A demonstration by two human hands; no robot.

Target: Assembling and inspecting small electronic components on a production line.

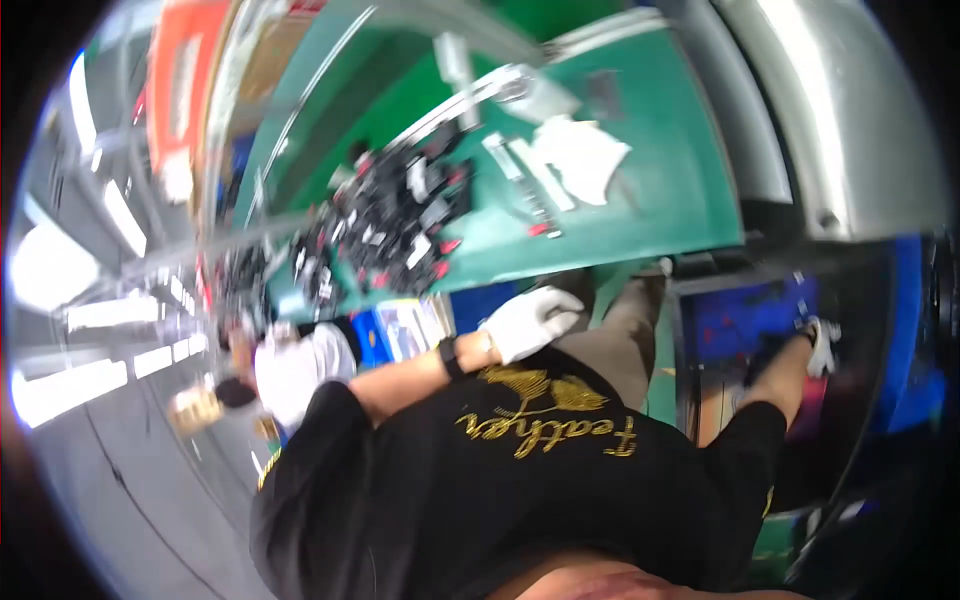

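Note:
My left hand [530,325], in a white glove, hovers over my lap near the front edge of the green table [660,215]. Its fingers curl loosely, apart from the thumb, and nothing shows between them. Off to the right my right hand [823,346], also white-gloved, reaches to the far side of a dark-framed bin [690,350] with a blue inside. Blur hides its fingers and whatever they may touch. Small dark and red pieces [735,330] lie in the bin, too smeared to name.
A heap of black parts [400,215] with red and white bits covers the table's left half. A white cloth or paper [585,155] and narrow strips [540,172] lie to the right. Large grey metal housing [840,110] stands at the right. Another person [300,370] is at the left.

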